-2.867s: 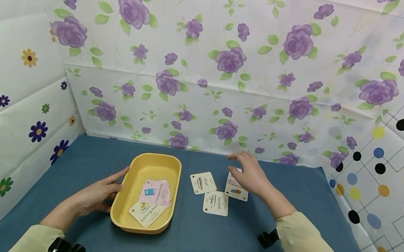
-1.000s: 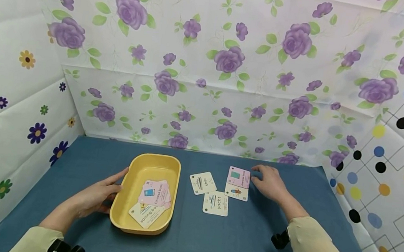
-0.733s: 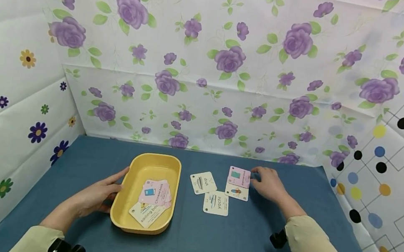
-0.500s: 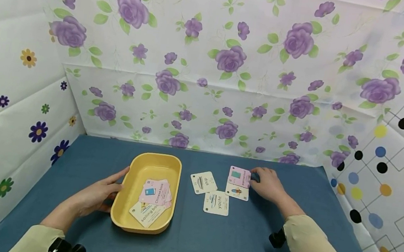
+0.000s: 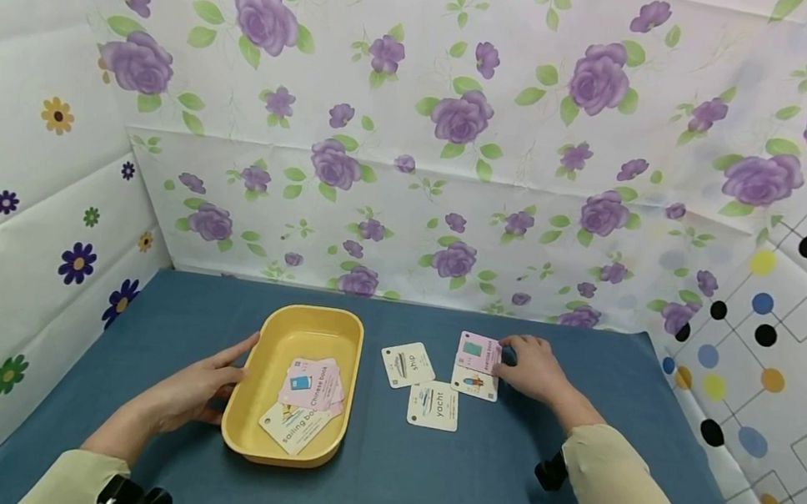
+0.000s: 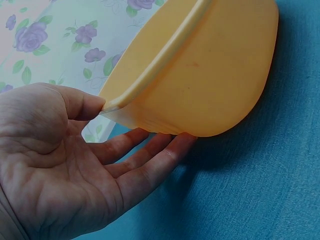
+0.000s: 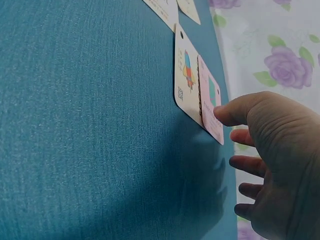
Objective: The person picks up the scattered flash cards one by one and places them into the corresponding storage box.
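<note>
A yellow plastic basin stands on the left of the table, holding a pink "Chinese book" card over a "sailing boat" card. My left hand touches the basin's left side. In the left wrist view its thumb meets the rim and its extended fingertips rest against the outer wall. A pink exercise book card overlaps a white card picturing a coloured rocket. At the pink card's right edge is my right hand; the right wrist view shows its thumb on the card, the other fingers spread apart.
Left of that pair lie a "ship" card and a "yacht" card, flat on the blue tablecloth. Patterned cloth walls enclose the table at the back and both sides.
My right hand has dropped from above the cards to the pink card's right side, uncovering it; its thumb has then edged left onto the card. The left hand and basin stay put.
</note>
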The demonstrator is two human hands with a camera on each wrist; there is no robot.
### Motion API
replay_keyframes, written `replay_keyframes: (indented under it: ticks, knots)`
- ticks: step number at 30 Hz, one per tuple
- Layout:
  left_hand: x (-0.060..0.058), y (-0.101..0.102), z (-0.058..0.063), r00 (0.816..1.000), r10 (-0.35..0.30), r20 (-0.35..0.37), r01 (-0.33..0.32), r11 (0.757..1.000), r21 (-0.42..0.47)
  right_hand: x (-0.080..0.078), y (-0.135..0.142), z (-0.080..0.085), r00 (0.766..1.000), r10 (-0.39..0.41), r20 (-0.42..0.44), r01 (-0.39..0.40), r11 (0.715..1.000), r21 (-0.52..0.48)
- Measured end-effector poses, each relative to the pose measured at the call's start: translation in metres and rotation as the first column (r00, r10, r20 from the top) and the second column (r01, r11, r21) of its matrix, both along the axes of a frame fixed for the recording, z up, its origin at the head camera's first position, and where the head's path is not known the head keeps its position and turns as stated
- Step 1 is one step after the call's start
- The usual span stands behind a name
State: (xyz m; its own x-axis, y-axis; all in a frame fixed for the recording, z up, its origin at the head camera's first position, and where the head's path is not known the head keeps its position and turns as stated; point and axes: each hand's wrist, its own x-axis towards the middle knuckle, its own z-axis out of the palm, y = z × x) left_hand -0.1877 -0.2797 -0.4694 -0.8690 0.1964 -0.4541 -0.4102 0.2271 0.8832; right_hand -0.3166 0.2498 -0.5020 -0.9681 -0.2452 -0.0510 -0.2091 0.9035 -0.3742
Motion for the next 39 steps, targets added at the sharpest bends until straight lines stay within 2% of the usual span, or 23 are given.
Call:
replay_keyframes:
  ticks: [9, 39]
  knots:
    - [0.001, 0.001, 0.002, 1.0, -0.001, 0.001, 0.001, 1.0, 0.0, -0.001, 0.0, 0.0, 1.0, 0.016, 0.016, -0.016, 1.0, -0.019]
    - [0.002, 0.001, 0.002, 1.0, 0.002, -0.003, -0.002, 1.0, -0.005, -0.01, -0.002, -0.001, 0.999, 0.015, 0.038, -0.016, 0.999, 0.05]
